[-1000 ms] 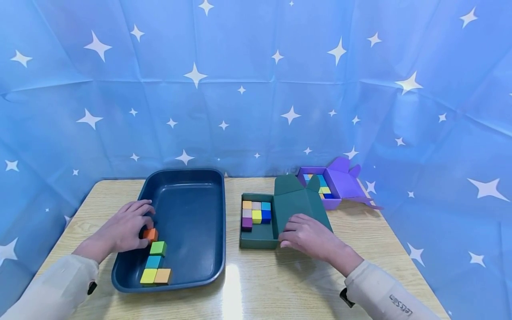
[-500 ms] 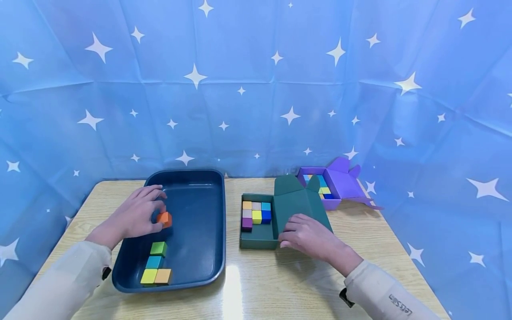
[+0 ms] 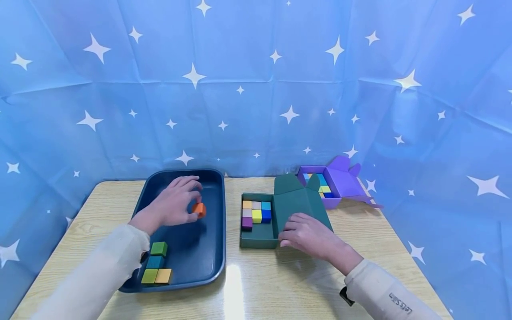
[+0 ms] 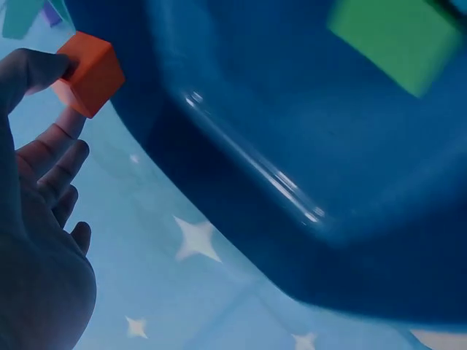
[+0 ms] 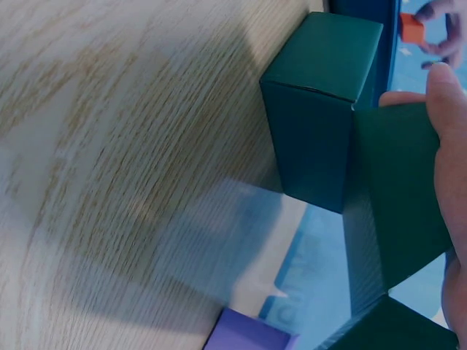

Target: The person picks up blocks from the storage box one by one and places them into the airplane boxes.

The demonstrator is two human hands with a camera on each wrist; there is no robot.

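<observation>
My left hand [image 3: 176,202] pinches an orange block [image 3: 198,210] between thumb and fingertip, over the right side of the dark blue tray [image 3: 196,253]. In the left wrist view, the remaining fingers trail loosely behind the block. Inside the tray lie a green block [image 3: 159,248], a teal block [image 3: 155,262], a yellow block [image 3: 149,276] and a tan block [image 3: 163,276]. My right hand [image 3: 310,235] grips the folded-back lid [image 3: 294,200] of a green cardboard box [image 3: 259,243], thumb on one face. Several coloured blocks fill the rear and middle of that box; a purple block [image 3: 247,223] sits at its front left.
A purple box [image 3: 331,203] with several blocks stands behind the green box, its lid [image 3: 350,180] folded out rightward. The wooden table [image 3: 276,289] meets a blue star-patterned cloth [image 3: 240,133] at the back. Bare tabletop separates tray and green box.
My left hand has lifted the orange block from beside the green block and carried it rightward and away across the tray. The right hand has stayed on the lid.
</observation>
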